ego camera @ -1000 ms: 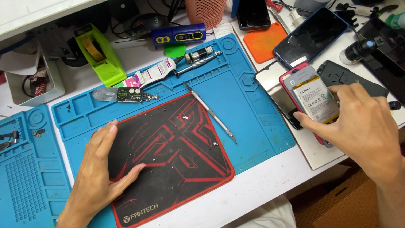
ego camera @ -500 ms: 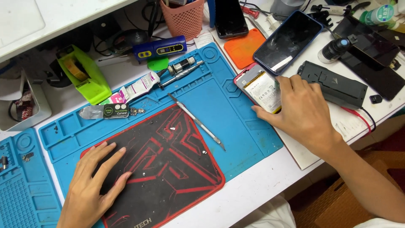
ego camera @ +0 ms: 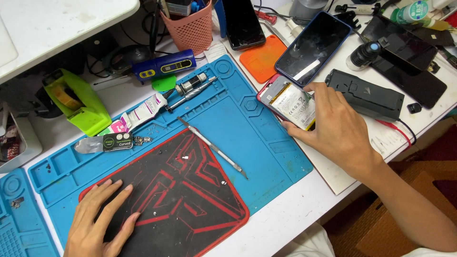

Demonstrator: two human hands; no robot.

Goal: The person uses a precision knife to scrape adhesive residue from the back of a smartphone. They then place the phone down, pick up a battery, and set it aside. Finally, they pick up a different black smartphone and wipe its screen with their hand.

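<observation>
left hand [ego camera: 97, 223] flat, fingers spread, holding nothing, on black-and-red mat [ego camera: 190, 200] | metal spudger [ego camera: 212, 147] loose on blue work mat [ego camera: 266, 143]; may roll | right hand [ego camera: 340, 131] grips opened phone [ego camera: 290, 102] at mat edge; exposed battery risks puncture if it slips

Your white bench [ego camera: 285, 223] carries a blue work mat [ego camera: 247, 123] mid-frame — green tape dispenser [ego camera: 78, 102] upper left.

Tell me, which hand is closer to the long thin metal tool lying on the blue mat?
Left. The left hand lies flat on the black and red pad, beside the metal tool. The right hand holds the opened phone further off.
</observation>
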